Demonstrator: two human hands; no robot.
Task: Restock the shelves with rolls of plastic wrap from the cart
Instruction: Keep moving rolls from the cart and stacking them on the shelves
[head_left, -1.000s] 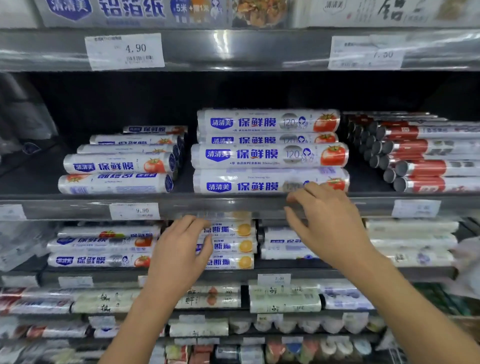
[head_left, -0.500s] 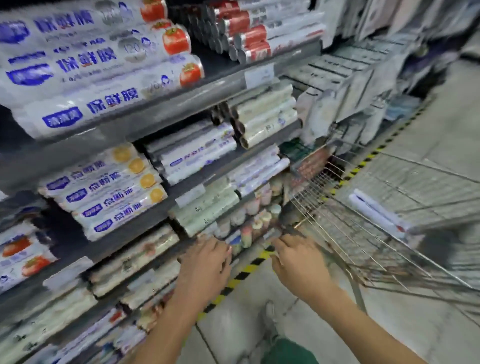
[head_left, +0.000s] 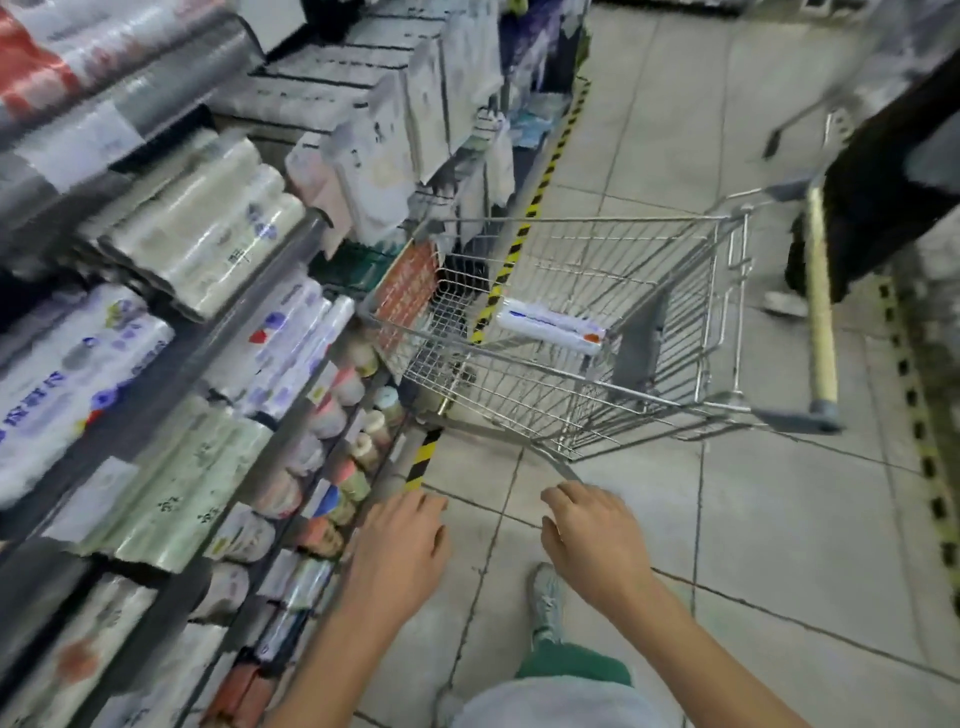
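Shop aisle, pale tiled floor (head_left: 753, 519), grout lines dark. Yellow-and-black tape (head_left: 427, 457) runs along the foot of the shelves (head_left: 208, 338) on the left; the tiers are packed with wrapped rolls, much of it blurred. A wire cart (head_left: 597, 221) stands ahead, front end just beside the shelves. One roll of plastic wrap (head_left: 550, 326), white, lies in the cart's basket. Left grip (head_left: 400, 545) and right grip (head_left: 592, 535) hang over the floor, palms down, fingers loosely spread, holding nothing. The roll lies well ahead of both, apart from them.
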